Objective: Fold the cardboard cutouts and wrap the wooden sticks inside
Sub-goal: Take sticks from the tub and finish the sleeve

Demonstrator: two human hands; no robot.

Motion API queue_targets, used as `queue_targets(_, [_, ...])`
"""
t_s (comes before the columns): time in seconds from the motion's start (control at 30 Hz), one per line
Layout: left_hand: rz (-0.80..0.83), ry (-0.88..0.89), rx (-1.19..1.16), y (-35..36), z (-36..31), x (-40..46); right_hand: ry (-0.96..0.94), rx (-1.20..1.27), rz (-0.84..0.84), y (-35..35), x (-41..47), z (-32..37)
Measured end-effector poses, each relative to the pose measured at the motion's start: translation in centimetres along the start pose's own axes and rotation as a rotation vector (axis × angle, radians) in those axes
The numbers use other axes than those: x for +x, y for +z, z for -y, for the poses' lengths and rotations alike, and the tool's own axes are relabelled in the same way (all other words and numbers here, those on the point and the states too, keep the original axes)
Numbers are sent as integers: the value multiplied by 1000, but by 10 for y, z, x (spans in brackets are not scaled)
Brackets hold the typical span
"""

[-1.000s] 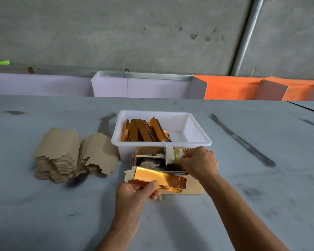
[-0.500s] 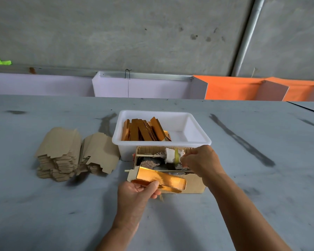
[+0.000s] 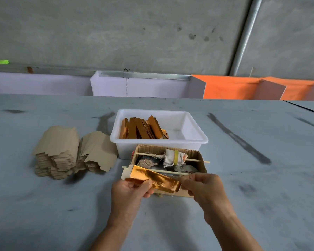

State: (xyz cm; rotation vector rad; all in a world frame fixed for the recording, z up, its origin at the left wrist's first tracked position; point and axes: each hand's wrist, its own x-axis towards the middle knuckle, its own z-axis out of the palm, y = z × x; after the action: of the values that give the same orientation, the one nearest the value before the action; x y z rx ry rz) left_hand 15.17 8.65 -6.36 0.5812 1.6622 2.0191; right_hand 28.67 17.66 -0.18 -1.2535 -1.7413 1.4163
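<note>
You get soft, even daylight here, bright enough to read every surface, with no hard beam from any side. Shadows stay faint: a dim smudge under the stacks of cutouts (image 3: 74,151) near the bench's (image 3: 43,205) left edge, another below your left hand (image 3: 129,192). The gold foil piece (image 3: 154,178) throws a warm glare (its creases shine brightest). Focus is fair at the centre, though your right hand (image 3: 203,187) looks slightly smeared. The wide lens bends the bench's far edge and tilts the wall pipe (image 3: 246,35) near the right corner
</note>
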Motion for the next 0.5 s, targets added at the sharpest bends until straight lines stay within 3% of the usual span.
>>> queue_targets(0.27, [-66, -42, 17, 5, 6, 2, 27, 178, -32, 8, 2, -18])
queue_targets(0.5, [-39, 3, 62, 8, 3, 0, -93, 217, 28, 9, 11, -25])
